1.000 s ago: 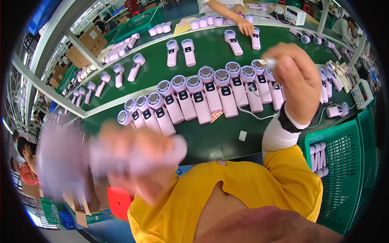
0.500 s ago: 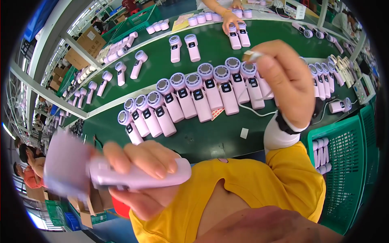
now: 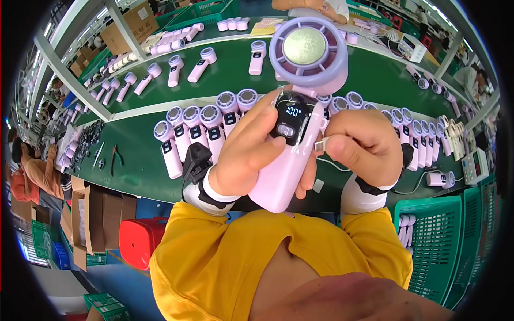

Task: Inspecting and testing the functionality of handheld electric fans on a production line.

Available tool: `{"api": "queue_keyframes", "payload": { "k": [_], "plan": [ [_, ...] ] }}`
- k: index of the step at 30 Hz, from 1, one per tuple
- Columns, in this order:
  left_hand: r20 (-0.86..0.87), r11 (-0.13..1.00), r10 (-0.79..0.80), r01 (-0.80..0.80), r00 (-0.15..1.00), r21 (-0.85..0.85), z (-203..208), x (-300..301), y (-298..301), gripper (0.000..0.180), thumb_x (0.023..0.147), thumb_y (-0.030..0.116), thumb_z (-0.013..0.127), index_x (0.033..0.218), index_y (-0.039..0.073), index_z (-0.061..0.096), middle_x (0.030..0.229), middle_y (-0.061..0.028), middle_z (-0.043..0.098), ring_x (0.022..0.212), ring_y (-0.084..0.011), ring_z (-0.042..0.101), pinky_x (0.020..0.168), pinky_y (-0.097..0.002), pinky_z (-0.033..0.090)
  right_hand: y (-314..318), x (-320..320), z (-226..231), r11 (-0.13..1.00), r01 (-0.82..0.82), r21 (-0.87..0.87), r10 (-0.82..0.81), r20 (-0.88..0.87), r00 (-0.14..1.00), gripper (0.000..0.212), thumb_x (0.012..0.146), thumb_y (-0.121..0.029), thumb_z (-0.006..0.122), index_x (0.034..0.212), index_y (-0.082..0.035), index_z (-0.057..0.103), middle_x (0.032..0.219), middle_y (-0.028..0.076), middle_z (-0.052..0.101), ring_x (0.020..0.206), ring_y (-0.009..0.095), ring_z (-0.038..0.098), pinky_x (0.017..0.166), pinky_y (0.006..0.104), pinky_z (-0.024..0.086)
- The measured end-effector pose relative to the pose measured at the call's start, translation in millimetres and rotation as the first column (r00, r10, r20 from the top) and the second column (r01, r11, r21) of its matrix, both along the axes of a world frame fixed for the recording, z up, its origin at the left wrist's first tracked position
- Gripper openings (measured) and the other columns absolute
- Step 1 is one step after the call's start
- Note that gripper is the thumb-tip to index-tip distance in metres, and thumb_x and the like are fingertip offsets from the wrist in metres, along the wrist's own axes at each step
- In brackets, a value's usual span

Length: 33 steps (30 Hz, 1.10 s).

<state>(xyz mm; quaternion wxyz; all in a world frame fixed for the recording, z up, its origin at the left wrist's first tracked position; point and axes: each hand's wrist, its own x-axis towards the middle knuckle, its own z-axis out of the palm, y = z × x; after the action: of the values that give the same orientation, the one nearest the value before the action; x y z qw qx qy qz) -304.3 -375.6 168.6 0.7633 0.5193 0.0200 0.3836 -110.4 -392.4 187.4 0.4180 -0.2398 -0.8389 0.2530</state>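
Observation:
My left hand (image 3: 241, 152) is wrapped round the handle of a pink handheld fan (image 3: 281, 176), its lilac round head up and its black display panel facing me, lit. Close beside the fan's right side, my right hand (image 3: 367, 142) pinches a small white cable plug (image 3: 320, 145). The plug sits near the handle's edge; whether it touches the fan cannot be made out. A thin white cable (image 3: 336, 165) trails below the right hand. Behind the hands stretches a row of similar fans (image 3: 213, 134) lying on the green table, partly hidden by the held fan.
Beyond a pale rail, more fans (image 3: 202, 64) lie spaced along a green belt (image 3: 225, 75). Pliers (image 3: 116, 158) are at the left of the table. A green crate (image 3: 428, 208) with fans stands at right, a red stool (image 3: 140, 241) at lower left. Across the belt is a co-worker's arm (image 3: 310, 6).
My left hand has brought the fan up from the lower left to the centre, display toward me. My right hand has come down with the plug beside it. The co-worker's hand has left the far fans.

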Motion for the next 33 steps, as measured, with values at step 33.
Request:
{"api": "queue_keyframes", "payload": {
  "k": [33],
  "plan": [
    [0.081,0.659,0.582,-0.528,0.809,0.536,-13.8,11.7,13.7,0.041,0.076,0.005,0.040,0.114,-0.004,0.033,0.104,-0.0185,0.043,0.083,-0.0251,0.054,0.071,-0.0308,0.045,3.4,-23.1,1.1,0.938,0.321,0.132,-0.320,-0.035,0.947,0.018,0.084,-0.014,0.050,0.071,-0.002,0.052,0.058,0.003,0.055,0.053,0.013,0.053,0.047,0.0244,0.039]
  ]
}}
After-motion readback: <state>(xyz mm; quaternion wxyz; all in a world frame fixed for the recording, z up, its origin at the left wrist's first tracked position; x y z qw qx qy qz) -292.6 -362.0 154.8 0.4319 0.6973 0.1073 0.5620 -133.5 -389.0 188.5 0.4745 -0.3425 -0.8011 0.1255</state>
